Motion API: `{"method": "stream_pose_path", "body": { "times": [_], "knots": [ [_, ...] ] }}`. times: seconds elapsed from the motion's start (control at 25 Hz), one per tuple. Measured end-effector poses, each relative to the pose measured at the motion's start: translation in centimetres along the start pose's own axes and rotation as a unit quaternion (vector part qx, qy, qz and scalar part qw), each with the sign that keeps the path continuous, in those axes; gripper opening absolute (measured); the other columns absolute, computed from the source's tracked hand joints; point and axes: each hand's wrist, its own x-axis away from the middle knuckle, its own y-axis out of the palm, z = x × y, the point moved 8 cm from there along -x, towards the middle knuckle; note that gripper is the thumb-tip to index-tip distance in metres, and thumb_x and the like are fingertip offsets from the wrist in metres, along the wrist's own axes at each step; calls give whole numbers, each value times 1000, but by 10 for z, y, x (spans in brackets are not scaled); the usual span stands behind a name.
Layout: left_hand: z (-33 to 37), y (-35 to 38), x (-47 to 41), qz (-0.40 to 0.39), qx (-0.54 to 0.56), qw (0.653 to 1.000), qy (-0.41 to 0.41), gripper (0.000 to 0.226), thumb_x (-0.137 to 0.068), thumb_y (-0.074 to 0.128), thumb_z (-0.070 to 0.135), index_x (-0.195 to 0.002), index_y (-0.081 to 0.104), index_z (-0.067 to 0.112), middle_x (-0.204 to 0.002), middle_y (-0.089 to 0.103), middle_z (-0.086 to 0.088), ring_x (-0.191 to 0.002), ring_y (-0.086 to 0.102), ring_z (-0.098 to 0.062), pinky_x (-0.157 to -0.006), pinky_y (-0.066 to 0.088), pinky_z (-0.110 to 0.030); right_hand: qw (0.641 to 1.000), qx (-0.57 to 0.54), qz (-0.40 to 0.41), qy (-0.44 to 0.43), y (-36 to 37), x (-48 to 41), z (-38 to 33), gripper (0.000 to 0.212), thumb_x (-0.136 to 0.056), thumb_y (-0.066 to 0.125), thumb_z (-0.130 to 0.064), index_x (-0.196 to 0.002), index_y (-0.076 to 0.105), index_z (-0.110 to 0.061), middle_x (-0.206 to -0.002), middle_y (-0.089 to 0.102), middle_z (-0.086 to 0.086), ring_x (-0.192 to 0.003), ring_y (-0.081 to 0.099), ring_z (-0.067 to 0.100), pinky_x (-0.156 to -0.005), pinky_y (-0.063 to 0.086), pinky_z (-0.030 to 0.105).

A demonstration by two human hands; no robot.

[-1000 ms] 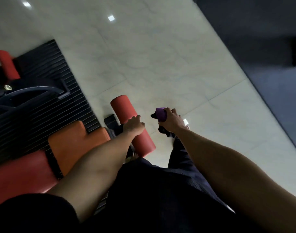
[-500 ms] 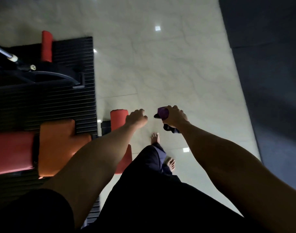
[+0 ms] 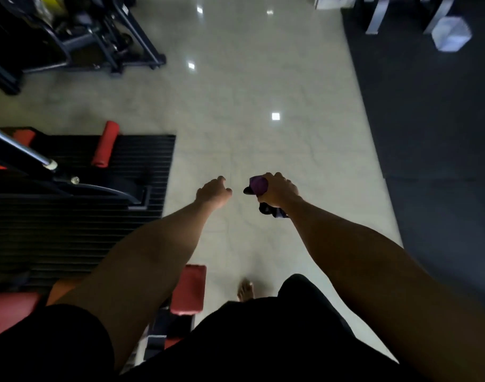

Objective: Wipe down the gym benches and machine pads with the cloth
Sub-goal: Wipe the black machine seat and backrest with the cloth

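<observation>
Showing two bare forearms stretched forward above a pale tiled floor (image 3: 249,106), seen from the head camera.

Left hand (image 3: 212,191): fingers (image 3: 221,180) loosely curled, holding nothing and touching no pad.

Right hand (image 3: 277,190): fingers wrapped round one purple cloth (image 3: 258,185), bunched in the fist. A darker end hangs below the wrist (whether it belongs to the same cloth cannot be told). The cloth is held in the air over the floor, just beside the left hand and well apart from every pad.

Red padding appears in four places:
- one roller pad (image 3: 105,144) over the black ribbed mat (image 3: 70,224);
- one red piece (image 3: 23,136) partly hidden behind a chrome bar (image 3: 21,150);
- one square-ended pad (image 3: 189,289) at lower centre, partly covered by the left forearm;
- one seat pad (image 3: 9,312) at the lower left edge.

One bare foot (image 3: 245,290) stands on the tiles near the square-ended pad. One dark machine frame (image 3: 84,37) stands at upper left, and dark flooring (image 3: 428,133) runs along the right. Four light reflections (image 3: 275,116) dot the floor.
</observation>
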Motion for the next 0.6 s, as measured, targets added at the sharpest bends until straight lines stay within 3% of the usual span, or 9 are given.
{"method": "stream_pose_path", "body": {
  "times": [0.16,0.6],
  "knots": [
    [13,-80,-72,49,26,998,-36,55,-95,45,31,-148,40,19,-141,55,-10,-126,55,-32,-103,44,-41,998,35,26,-34,-74,-97,-43,64,-81,74,-35,-139,49,-28,-128,51,5,-118,56,34,-82,40,35],
    [-2,-244,-221,129,121,972,-156,54,-94,49,34,-147,43,24,-147,51,-11,-131,52,-31,-108,43,-46,969,131,4,-208,-190,-322,-194,64,-76,76,-34,-134,52,-25,-124,57,6,-112,62,33,-88,50,38]
  ]
}}
